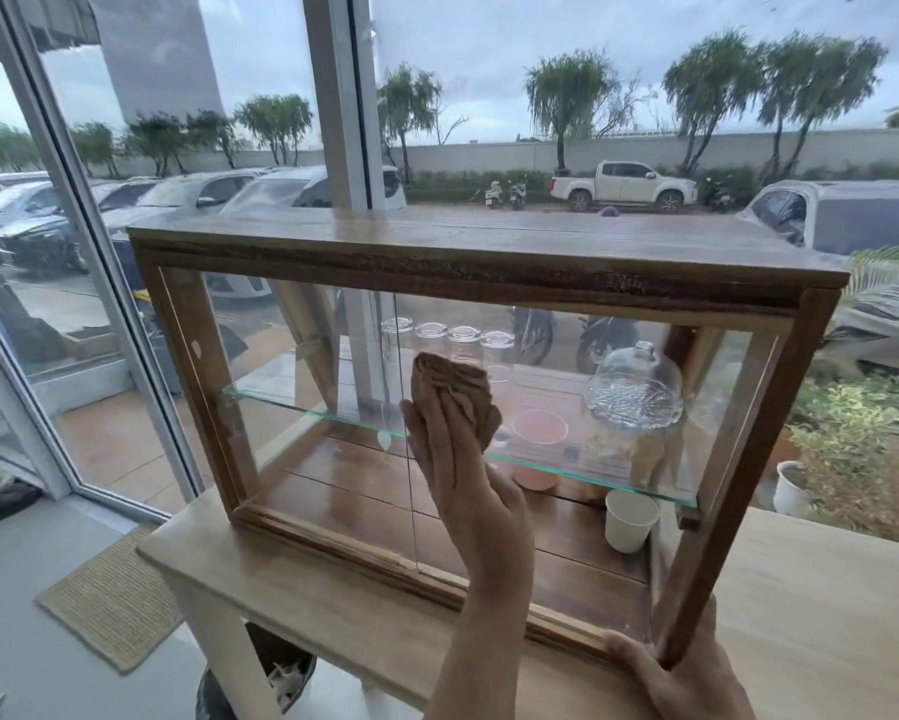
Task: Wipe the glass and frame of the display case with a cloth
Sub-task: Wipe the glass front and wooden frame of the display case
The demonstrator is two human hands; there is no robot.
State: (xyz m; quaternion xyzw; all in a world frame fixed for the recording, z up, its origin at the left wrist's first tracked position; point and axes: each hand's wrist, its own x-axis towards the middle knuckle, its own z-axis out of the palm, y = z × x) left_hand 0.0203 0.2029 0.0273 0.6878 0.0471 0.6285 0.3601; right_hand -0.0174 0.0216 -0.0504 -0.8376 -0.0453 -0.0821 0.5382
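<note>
Pressing a brown cloth [455, 392] flat against the front glass [312, 407] of the case [489, 262], the left hand [463, 475] is gripping it with fingers spread, right at the seam between the two panes, level with the glass shelf [619, 478]. The right hand [681, 678] is clamping the frame's lower right corner. The case is sitting on a pale wooden table [800, 589] by the window [489, 70]. Inside, upturned glasses [463, 343], a glass dome [632, 389] and a pink cup [538, 428] are standing on the shelf; a white cup [629, 519] is resting on the case floor.
</note>
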